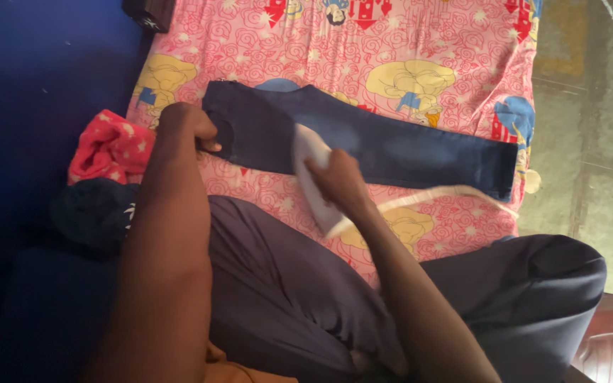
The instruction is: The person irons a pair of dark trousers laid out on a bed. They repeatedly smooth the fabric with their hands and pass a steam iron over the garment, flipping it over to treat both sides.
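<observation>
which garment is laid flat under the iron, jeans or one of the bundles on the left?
The dark blue jeans, spread flat on the pink patterned sheet. The red starred cloth and the dark cloth lie crumpled at the left edge, away from the white iron.

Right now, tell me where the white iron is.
In the head view, the white iron sits mid-frame on the dark blue jeans, gripped by the right hand, above the pink patterned sheet.

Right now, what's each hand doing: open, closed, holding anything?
Left hand: closed, pinning the dark blue jeans at the waist end.
Right hand: closed around the white iron.
</observation>
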